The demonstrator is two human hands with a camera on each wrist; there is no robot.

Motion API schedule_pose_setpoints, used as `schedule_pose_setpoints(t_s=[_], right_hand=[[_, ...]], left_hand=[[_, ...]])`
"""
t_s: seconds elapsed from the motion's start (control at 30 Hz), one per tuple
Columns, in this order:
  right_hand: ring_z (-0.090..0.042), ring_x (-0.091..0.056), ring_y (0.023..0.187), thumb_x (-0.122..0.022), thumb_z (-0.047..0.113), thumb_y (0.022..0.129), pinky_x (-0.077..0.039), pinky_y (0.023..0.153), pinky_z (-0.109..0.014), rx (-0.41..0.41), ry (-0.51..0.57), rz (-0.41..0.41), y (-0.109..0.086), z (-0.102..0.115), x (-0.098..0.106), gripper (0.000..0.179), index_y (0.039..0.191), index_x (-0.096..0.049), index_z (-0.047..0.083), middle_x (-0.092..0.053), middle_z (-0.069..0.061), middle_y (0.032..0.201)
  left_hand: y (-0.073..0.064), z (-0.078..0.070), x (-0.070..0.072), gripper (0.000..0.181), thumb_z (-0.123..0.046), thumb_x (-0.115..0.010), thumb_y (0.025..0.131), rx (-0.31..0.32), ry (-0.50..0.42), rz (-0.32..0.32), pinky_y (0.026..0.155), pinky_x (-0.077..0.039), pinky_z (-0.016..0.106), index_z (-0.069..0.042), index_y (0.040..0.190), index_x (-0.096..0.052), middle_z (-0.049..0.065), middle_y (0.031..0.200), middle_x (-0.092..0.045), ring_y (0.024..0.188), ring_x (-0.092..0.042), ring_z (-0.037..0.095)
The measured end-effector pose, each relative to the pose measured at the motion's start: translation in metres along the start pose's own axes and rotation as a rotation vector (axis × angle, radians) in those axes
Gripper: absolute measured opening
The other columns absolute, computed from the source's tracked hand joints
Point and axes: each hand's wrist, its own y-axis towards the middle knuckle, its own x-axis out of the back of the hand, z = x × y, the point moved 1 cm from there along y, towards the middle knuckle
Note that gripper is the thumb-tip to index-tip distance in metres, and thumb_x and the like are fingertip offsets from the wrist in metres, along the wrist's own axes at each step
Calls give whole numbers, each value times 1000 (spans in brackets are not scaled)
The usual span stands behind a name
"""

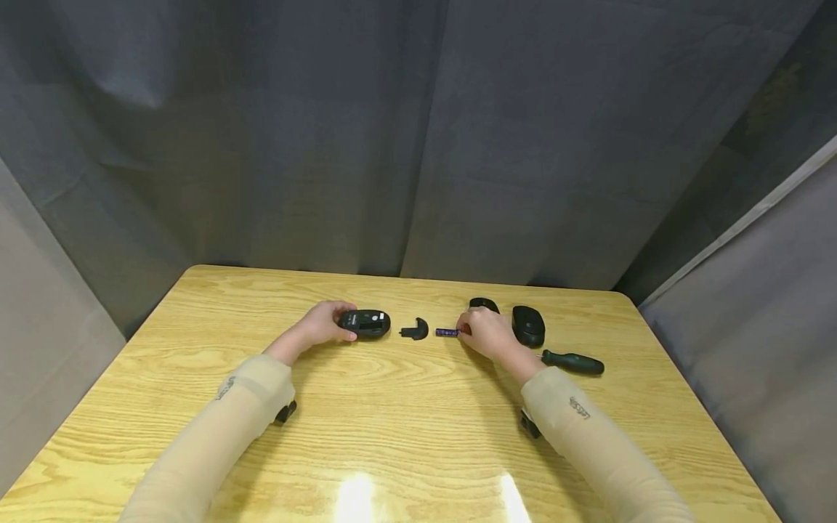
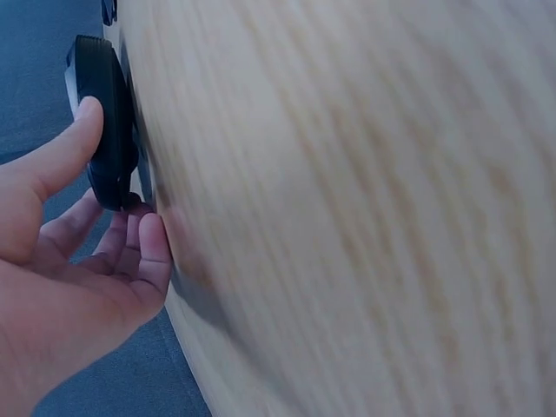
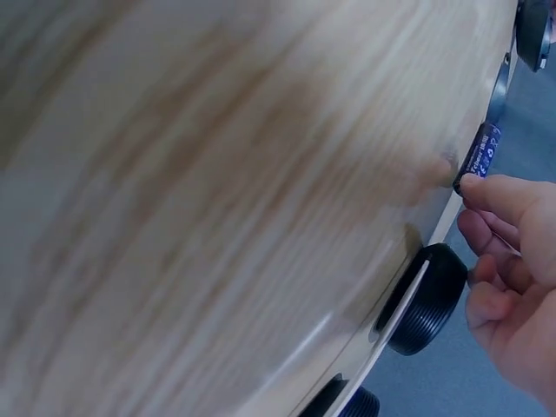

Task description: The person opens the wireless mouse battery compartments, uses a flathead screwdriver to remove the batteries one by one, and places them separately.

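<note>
A black computer mouse [image 1: 366, 324] lies underside up, its battery slot uncovered. My left hand [image 1: 325, 322] grips its left end, the thumb [image 2: 87, 117] along the near side and the fingers beneath and behind, as the left wrist view shows. Right of the mouse lies a small black hook-shaped cover [image 1: 415, 330] with a narrow tab. Farther right is a purple battery [image 1: 447, 333]. My right hand [image 1: 485, 331] pinches the battery's right end between thumb and fingertips. In the right wrist view the printed battery [image 3: 482, 152] lies low along the table.
Partly hidden behind my right hand is a black mouse-like piece [image 1: 484, 303]. Another dark mouse-shaped piece [image 1: 528, 326] sits to its right. A green-handled screwdriver [image 1: 574, 363] lies by my right forearm. The wooden table [image 1: 392, 421] ends at grey curtains [image 1: 327, 145].
</note>
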Motion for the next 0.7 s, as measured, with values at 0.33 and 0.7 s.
schedule_pose_setpoints(t_s=[0.33, 0.7], right_hand=[[-11, -55, 70, -73, 21, 81, -48, 52, -28, 15, -13, -14, -2, -1, 0, 7, 88, -73, 19, -63, 4, 82], [-8, -54, 65, -72, 23, 83, -43, 48, -24, -14, 84, -30, -11, -7, 7, 14, 97, -73, 17, -62, 4, 84]], left_hand=[[0, 2, 0, 66, -8, -76, 79, 17, -36, 3, 92, -47, 40, 2, 136, -45, 22, 129, -53, 108, -53, 30], [-5, 4, 3, 71, -12, -73, 82, -2, -40, -3, 103, -42, 48, 0, 141, -37, 25, 139, -43, 124, -46, 40]])
